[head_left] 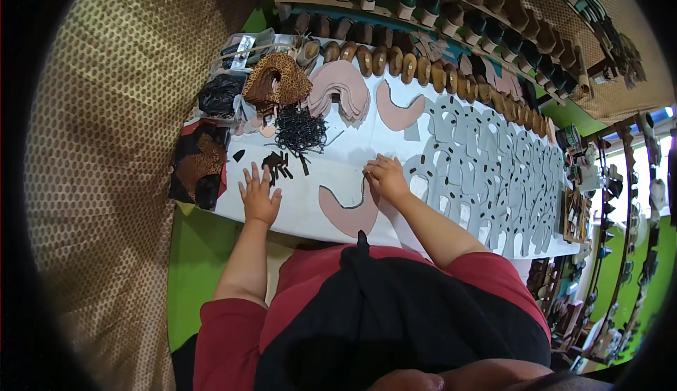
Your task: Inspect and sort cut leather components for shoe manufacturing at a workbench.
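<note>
A pink U-shaped shoe-upper piece [349, 218] with a dark inner edge lies at the near side of the white table, its curve toward me. My right hand [388, 179] rests over the tip of its right arm, fingers slightly apart and fingertips touching it. A small dark bit shows by those fingertips. My left hand [259, 197] is spread with nothing in it, just below a small heap of short black strips [281, 165]. Behind that heap sits a tangle of black strips [300, 129]. Another pink U-shaped piece [400, 109] lies farther back.
Rows of grey U-shaped pieces [486, 172] with dark tabs cover the table's right side. A pink stack [340, 88] and leopard-print pieces [275, 84] stand at the back left. Shoe lasts [409, 66] line the far edge, below shelves of heeled shoes [430, 14]. A patterned curtain [120, 179] hangs left.
</note>
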`<action>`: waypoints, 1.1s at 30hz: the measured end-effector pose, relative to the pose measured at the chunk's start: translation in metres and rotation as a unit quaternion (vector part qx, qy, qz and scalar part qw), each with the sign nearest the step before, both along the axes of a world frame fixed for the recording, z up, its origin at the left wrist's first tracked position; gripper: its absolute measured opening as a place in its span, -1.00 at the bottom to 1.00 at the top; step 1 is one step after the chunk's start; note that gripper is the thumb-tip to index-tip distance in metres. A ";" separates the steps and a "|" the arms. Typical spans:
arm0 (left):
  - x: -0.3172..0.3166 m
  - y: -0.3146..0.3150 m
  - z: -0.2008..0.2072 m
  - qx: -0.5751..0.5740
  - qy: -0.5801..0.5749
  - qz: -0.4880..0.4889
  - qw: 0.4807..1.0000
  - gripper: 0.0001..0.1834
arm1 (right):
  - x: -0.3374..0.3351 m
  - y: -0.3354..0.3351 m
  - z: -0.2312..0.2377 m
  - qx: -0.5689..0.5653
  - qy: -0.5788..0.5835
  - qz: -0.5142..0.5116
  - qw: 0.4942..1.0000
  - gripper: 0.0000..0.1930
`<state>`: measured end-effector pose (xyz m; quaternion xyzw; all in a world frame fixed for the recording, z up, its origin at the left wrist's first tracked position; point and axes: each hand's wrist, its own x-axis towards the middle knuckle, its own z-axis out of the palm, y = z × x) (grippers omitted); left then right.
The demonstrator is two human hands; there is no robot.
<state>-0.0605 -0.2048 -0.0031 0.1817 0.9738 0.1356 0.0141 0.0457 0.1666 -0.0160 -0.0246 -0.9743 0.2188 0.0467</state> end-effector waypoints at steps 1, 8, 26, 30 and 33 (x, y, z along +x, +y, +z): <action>0.000 0.000 0.004 -0.022 -0.018 -0.002 1.000 -0.14 | -0.007 -0.001 0.003 -0.002 0.010 0.010 1.000 -0.76; -0.001 -0.003 -0.001 -0.032 -0.025 0.025 0.999 -0.14 | -0.024 -0.004 0.015 0.034 -0.046 0.013 0.998 -0.82; -0.004 0.000 0.002 -0.035 -0.035 0.028 0.998 -0.17 | -0.028 -0.007 0.008 0.009 -0.096 0.004 0.995 -0.86; -0.004 -0.001 0.002 -0.040 -0.036 0.029 0.998 -0.17 | -0.028 -0.006 0.009 -0.005 -0.091 0.003 0.996 -0.86; -0.004 -0.002 0.000 -0.050 -0.036 0.030 0.998 -0.17 | -0.026 -0.005 0.007 -0.001 -0.082 0.002 0.997 -0.85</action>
